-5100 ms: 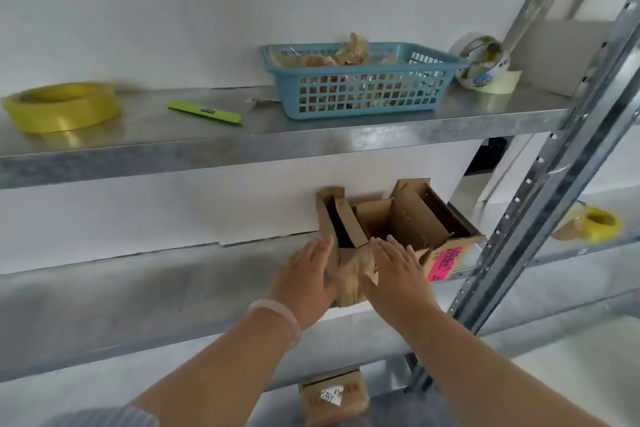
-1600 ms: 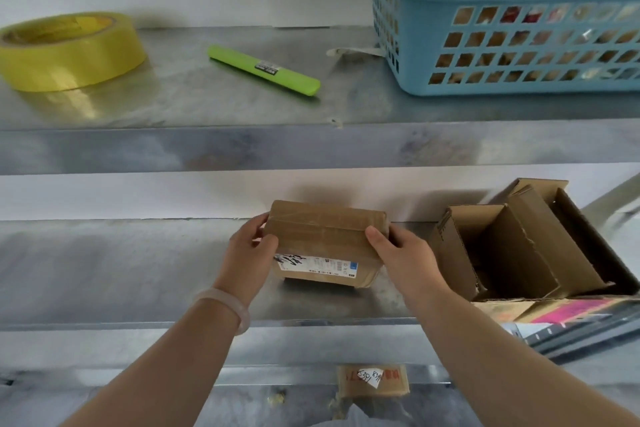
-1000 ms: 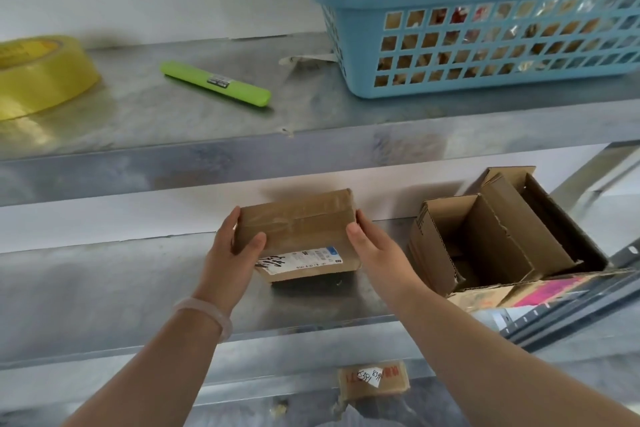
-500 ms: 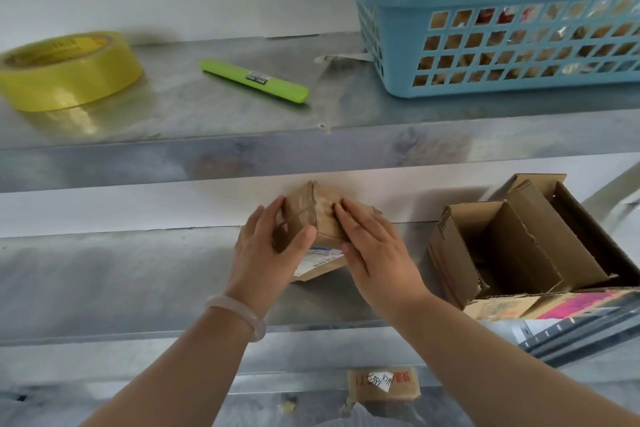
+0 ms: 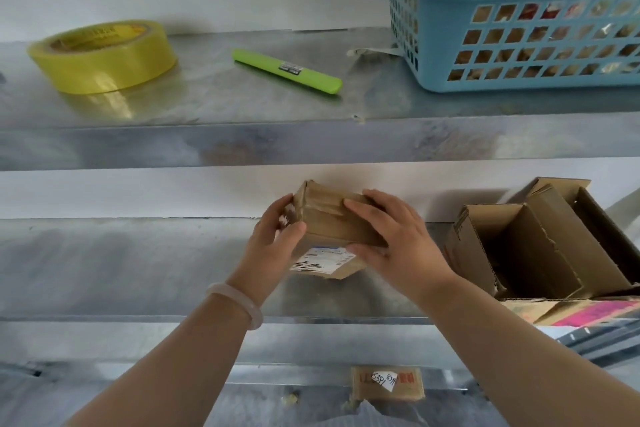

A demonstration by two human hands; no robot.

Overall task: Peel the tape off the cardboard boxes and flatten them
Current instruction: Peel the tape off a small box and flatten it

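Observation:
A small taped cardboard box (image 5: 327, 224) with a white shipping label on its near face is tilted above the middle metal shelf (image 5: 121, 267). My left hand (image 5: 273, 246) grips its left end, thumb across the front. My right hand (image 5: 391, 239) holds its right side, fingers over the taped top and thumb under the label edge. Brown tape runs along the box's top. Opened cardboard boxes (image 5: 540, 243) lie together at the right of the same shelf.
On the upper shelf (image 5: 242, 142) sit a yellow tape roll (image 5: 104, 55), a green utility knife (image 5: 287, 70) and a blue basket (image 5: 519, 31) of packets. Another small taped box (image 5: 388, 383) lies on the lowest shelf.
The small box has been set on the middle shelf, lifted and turned in both hands; its taped top faces up and the label faces me now. My right hand has shifted onto its top.

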